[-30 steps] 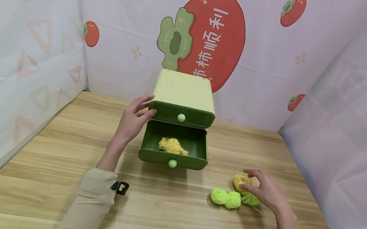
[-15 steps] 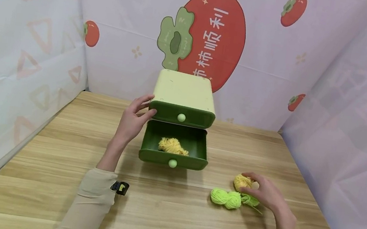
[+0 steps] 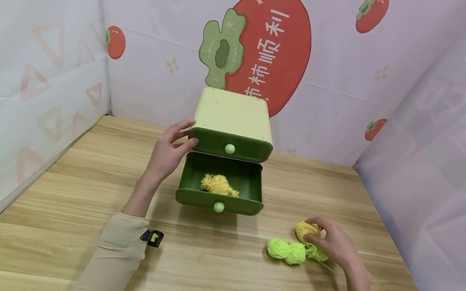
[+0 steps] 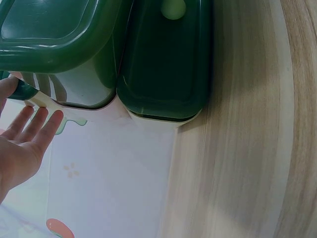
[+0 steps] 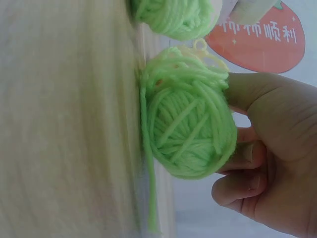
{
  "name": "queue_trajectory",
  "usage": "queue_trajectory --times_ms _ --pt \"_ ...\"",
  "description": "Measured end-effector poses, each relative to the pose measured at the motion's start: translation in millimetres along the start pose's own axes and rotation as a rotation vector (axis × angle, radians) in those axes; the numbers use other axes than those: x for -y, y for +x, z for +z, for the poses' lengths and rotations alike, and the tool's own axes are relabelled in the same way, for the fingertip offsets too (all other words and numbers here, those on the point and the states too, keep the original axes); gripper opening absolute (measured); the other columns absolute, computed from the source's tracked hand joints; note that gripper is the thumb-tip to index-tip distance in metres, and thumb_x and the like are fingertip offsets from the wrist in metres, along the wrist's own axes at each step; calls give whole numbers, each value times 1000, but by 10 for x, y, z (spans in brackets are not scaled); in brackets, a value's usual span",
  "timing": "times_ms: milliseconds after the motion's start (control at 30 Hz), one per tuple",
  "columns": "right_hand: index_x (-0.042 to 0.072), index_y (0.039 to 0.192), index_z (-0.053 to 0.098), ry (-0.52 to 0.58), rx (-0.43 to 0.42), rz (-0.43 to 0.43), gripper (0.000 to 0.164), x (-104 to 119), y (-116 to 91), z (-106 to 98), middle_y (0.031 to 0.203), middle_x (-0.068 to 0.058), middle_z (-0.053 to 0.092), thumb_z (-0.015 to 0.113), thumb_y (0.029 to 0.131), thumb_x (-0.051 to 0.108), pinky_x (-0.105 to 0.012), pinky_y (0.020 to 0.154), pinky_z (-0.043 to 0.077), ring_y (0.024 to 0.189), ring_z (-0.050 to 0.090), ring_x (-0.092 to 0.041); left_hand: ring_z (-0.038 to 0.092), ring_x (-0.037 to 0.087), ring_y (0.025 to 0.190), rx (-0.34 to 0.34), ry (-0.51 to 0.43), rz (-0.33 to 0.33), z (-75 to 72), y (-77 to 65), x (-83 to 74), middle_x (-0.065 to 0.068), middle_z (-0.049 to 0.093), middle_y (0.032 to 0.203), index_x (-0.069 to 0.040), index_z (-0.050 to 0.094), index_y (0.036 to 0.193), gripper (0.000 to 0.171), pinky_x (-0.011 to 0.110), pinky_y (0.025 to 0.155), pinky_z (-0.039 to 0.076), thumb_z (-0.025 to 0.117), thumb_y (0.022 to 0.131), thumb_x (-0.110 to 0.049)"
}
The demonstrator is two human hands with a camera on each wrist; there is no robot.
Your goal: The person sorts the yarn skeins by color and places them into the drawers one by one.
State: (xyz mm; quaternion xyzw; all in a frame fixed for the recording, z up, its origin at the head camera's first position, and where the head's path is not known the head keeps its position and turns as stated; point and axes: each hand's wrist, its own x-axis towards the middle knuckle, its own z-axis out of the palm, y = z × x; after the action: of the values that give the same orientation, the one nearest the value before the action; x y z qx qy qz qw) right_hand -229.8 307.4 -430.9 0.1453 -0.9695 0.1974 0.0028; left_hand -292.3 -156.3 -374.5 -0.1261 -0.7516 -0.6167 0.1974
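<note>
My left hand (image 3: pixel 166 156) rests on the left side of a small green and cream drawer chest (image 3: pixel 235 113), its thumb at the top drawer's front. Below, a dark green drawer (image 3: pixel 249 187) is pulled out with a yellow yarn skein (image 3: pixel 218 185) in it. The left wrist view shows a closed bottom drawer (image 4: pixel 163 74) under it. On the right, my right hand (image 3: pixel 337 244) pinches another yellow yarn skein (image 3: pixel 305 229) between thumb and fingers. A green skein (image 5: pixel 190 129) with a loose tail hides most of that grip in the right wrist view.
A second bright green skein (image 3: pixel 286 251) lies just left of the held one on the wooden table (image 3: pixel 206 271). Printed cloth walls (image 3: pixel 147 84) stand behind and at both sides. Each wrist wears a black strap (image 3: pixel 153 237).
My right thumb and fingers have closed in on the yellow skein. The left hand, chest and pulled-out drawer stay as they were.
</note>
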Motion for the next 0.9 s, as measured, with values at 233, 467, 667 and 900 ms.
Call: queue_trajectory --times_ms 233,467,667,900 --pt "14 128 65 9 -37 -1 44 6 -4 11 120 -18 69 73 90 35 -50 74 54 88 67 -34 51 26 135 3 -1 -14 -4 0 8 2 47 150 -25 55 142 50 50 108 47 70 94 -32" --pt "16 129 64 -12 -93 3 45 34 -2 16 96 -15 72 73 90 38 -37 60 48 61 50 -12 49 34 136 13 -13 -33 -6 -29 -111 9 45 151 -17 53 144 50 55 109 44 67 96 -19" --pt "18 131 63 -23 -109 11 46 44 3 31 62 2 47 71 91 40 -25 45 33 51 39 -9 48 37 136 19 -14 -34 -1 -88 -306 14 45 151 -10 52 143 49 55 109 44 66 97 -14" --pt "18 127 65 -16 -181 -37 42 47 7 51 94 -6 71 73 90 35 -24 43 34 54 42 -5 48 36 136 19 -10 -38 -6 -96 -323 13 45 151 -10 53 143 49 55 109 44 66 97 -15"
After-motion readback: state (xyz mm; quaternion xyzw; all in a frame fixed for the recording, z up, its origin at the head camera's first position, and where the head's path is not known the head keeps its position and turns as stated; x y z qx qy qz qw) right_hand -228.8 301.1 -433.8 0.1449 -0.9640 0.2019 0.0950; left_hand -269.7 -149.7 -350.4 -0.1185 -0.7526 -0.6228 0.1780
